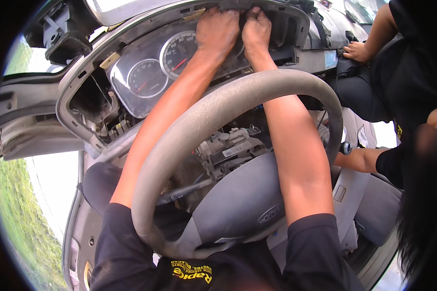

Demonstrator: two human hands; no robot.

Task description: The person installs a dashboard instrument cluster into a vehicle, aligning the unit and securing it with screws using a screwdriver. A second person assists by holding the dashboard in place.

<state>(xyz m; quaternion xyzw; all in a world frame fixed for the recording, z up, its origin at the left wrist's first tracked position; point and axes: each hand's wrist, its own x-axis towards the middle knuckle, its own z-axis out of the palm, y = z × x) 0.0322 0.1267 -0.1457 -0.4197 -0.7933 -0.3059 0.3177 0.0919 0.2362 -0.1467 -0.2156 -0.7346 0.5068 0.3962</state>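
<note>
a: entry one, the fingers?
b: left hand (pixel 217 30): fingers curled in, tips at the upper rim of the dashboard frame (pixel 131 31); how far open, and whether they gripped anything, could not be told. right hand (pixel 256 31): just beside it, fingers bent at the same rim; tips partly hidden, hold likewise uncertain.

a: the instrument cluster (pixel 153 60)?
b: one, clear-covered, round dials, red needles. sat within the frame's opening, below the hands, partly covered by the left forearm.

a: surface and room?
b: vehicle cabin, grey trim. one steering wheel (pixel 204 116), worn; the right forearm passed through it, the left outside its rim. at right, a co-worker in dark clothing, one hand (pixel 357 51) resting by the dashboard's far end, another arm near a round knob (pixel 345 148). at left, grass (pixel 26 208) outside.

a: containers?
b: one open cavity (pixel 85 99) left of the cluster; contents, a bracket and small fittings. behind the wheel, an exposed column assembly (pixel 233 148) bore a pale label.
</note>
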